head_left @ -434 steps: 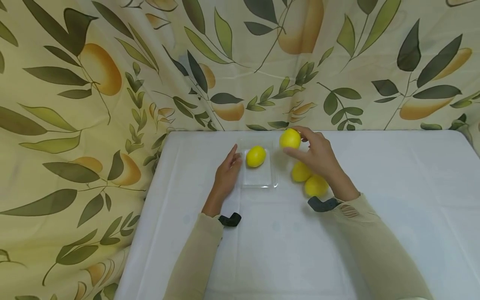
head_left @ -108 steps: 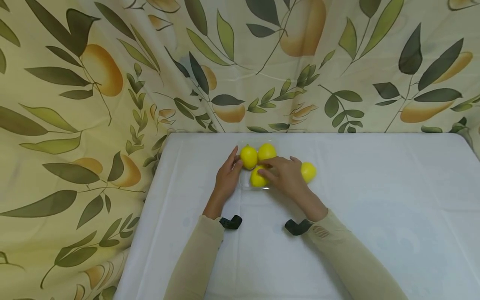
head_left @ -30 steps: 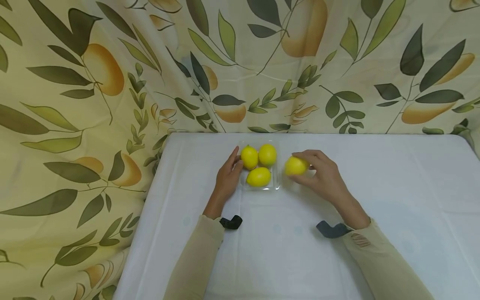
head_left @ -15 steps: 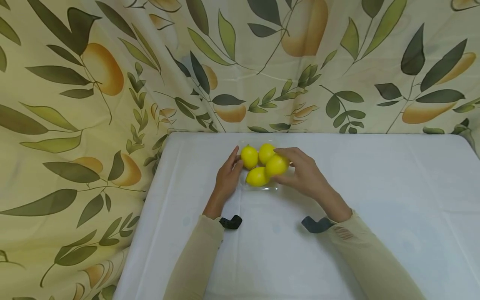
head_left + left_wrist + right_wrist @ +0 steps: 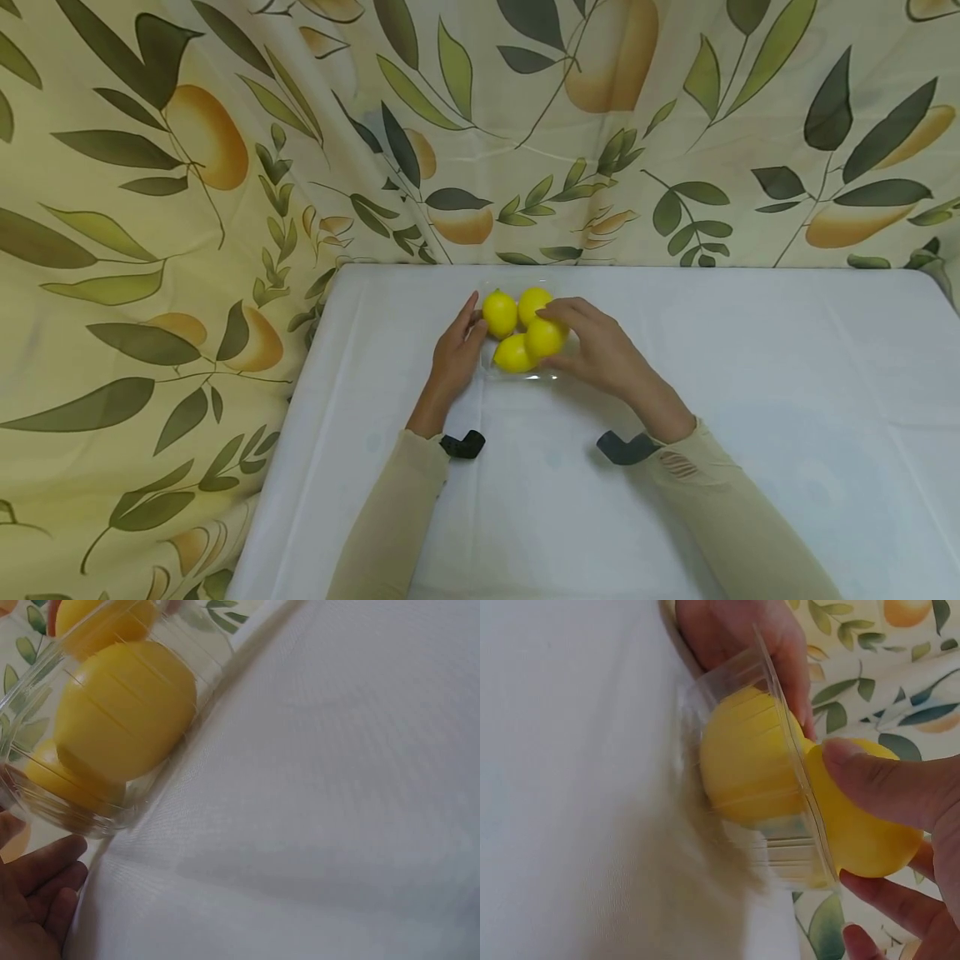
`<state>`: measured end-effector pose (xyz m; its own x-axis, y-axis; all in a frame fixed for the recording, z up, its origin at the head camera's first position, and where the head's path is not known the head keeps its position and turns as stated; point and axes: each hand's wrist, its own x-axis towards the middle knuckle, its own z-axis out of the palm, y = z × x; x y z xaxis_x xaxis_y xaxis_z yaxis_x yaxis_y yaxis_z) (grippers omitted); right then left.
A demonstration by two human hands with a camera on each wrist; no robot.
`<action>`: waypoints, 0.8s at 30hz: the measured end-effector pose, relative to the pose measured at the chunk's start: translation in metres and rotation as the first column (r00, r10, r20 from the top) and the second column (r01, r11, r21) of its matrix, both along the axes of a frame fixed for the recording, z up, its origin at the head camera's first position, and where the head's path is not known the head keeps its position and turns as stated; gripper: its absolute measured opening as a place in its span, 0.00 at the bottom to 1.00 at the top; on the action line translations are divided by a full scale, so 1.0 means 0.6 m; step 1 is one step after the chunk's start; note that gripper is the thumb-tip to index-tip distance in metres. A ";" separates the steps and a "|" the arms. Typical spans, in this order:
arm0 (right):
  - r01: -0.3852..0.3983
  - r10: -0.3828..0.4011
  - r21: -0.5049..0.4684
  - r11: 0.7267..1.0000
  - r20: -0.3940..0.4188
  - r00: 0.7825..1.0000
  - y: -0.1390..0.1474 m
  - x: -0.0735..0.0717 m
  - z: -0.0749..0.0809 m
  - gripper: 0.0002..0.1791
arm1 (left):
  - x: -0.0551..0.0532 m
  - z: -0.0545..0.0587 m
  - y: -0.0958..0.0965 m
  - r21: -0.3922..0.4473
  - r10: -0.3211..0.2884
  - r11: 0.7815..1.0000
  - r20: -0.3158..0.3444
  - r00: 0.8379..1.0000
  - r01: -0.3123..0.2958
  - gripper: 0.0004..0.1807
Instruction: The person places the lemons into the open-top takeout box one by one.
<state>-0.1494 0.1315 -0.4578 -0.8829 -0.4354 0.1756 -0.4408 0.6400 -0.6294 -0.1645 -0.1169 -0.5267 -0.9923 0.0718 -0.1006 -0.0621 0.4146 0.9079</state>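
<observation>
A clear plastic tray (image 5: 542, 377) stands near the table's far edge with three yellow lemons in it. One lemon (image 5: 500, 314) lies at the left, another (image 5: 532, 302) at the back right, the third (image 5: 513, 354) in front. Over the tray's right part, my right hand (image 5: 603, 354) holds a fourth lemon (image 5: 546, 337) between thumb and fingers. The right wrist view has that held lemon (image 5: 870, 832) just at the tray's rim (image 5: 810, 795). My left hand (image 5: 456, 350) rests along the tray's left side, its fingers (image 5: 52, 862) loosely extended at the tray's end.
A white cloth covers the table (image 5: 517, 500). Behind it and to the left hangs a curtain (image 5: 315, 142) printed with leaves and fruit. Dark bands with mounts (image 5: 462, 445) sit at both wrists.
Earlier the tray held one lemon; now three lie in it. In the last second my right hand has carried the fourth leftward from beside the tray to over it. My left hand stays put.
</observation>
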 end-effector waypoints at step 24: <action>0.058 -0.059 -0.038 0.998 -0.042 0.997 -0.012 0.004 -0.016 0.29 | -0.004 -0.004 -0.001 -0.005 0.005 1.000 -0.006 1.000 -0.005 0.30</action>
<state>-0.1472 0.1246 -0.4673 -0.8980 -0.3758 0.2289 -0.4304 0.6419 -0.6346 -0.1667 -0.1172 -0.5293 -0.9933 0.0662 -0.0952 -0.0589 0.4187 0.9062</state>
